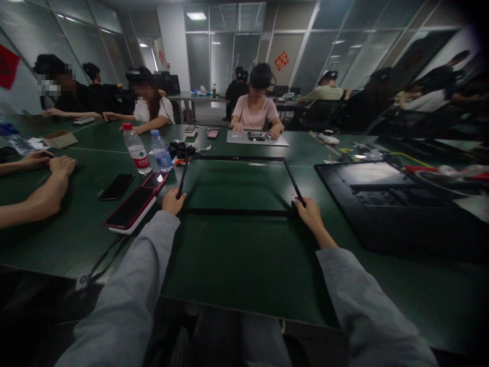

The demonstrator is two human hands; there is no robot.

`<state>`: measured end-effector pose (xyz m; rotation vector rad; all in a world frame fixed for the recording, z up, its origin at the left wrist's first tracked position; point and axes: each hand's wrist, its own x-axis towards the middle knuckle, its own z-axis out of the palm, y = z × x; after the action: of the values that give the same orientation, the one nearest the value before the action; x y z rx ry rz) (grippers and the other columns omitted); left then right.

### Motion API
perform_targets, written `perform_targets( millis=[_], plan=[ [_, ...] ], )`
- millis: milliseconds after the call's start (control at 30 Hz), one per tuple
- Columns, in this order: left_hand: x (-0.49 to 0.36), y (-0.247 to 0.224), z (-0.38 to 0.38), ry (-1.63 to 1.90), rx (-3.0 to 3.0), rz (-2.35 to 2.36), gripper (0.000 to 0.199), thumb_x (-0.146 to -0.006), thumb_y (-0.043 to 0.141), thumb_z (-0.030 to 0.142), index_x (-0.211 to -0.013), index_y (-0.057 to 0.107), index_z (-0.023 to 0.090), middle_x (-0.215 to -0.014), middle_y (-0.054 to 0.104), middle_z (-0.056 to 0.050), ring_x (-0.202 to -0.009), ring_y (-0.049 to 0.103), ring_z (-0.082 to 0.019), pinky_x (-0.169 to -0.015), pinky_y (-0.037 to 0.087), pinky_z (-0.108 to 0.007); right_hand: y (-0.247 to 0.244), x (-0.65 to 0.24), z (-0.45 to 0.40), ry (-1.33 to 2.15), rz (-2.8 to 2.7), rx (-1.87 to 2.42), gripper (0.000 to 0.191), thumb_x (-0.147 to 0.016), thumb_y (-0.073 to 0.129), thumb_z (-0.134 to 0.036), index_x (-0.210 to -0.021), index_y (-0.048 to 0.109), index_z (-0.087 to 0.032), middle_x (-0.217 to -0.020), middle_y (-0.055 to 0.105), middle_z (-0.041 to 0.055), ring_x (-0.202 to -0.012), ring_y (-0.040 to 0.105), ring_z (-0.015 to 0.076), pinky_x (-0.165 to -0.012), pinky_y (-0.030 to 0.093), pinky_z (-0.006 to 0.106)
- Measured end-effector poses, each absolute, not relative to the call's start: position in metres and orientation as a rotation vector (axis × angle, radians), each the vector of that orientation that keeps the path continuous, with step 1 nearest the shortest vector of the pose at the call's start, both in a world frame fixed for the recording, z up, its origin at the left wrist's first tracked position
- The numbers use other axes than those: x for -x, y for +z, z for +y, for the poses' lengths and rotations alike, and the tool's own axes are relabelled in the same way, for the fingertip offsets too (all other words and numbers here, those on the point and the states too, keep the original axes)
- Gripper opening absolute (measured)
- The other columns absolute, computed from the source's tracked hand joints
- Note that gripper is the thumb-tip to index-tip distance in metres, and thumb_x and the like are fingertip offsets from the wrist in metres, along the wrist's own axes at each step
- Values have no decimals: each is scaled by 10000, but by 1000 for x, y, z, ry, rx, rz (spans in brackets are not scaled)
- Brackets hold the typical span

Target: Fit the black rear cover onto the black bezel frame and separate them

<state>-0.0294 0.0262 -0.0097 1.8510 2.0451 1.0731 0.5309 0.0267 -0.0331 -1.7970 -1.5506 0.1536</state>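
Note:
A thin black screen bezel (237,211), hollow in the middle, is held up over the green table (244,270) in front of me. Its left side bar is gripped by my left hand (173,202), the fingers closed around it. On the opposite bar, my right hand (310,213) is closed as well. The bezel's far bar carries a small mark near its middle. Through the opening I see the tabletop. Close to my left hand lies a phone-like device with a red rim (133,204) on a white base.
Left of the bezel are a dark phone (116,187), a red-capped bottle (136,150) and a blue-capped bottle (162,152). A large black panel (382,204) lies at right. Across the table a person works over a grey board (275,141). Another person's hands (57,165) rest at left.

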Motion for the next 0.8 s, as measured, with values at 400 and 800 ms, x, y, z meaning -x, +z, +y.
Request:
perform_targets(
  millis=[400, 800],
  plan=[
    [31, -17, 27, 1038, -1838, 2130, 331, -848, 652, 415, -1069, 798, 215, -1063, 668, -129, -1067, 621, -322, -985, 492, -454, -43, -538, 28, -1, -1656, 1861, 437, -855, 486, -389, -1057, 764, -120, -840, 628, 139, -947, 571, 317, -966, 449, 500],
    [36, -23, 29, 963, -1939, 2162, 370, -823, 680, 424, -1080, 809, 191, -993, 672, -149, -1055, 625, -351, -988, 495, -479, -54, -543, 31, -80, -1698, 1846, 445, -833, 535, -345, -1147, 759, -124, -1017, 607, 176, -1063, 528, 347, -1030, 412, 561]
  ],
)
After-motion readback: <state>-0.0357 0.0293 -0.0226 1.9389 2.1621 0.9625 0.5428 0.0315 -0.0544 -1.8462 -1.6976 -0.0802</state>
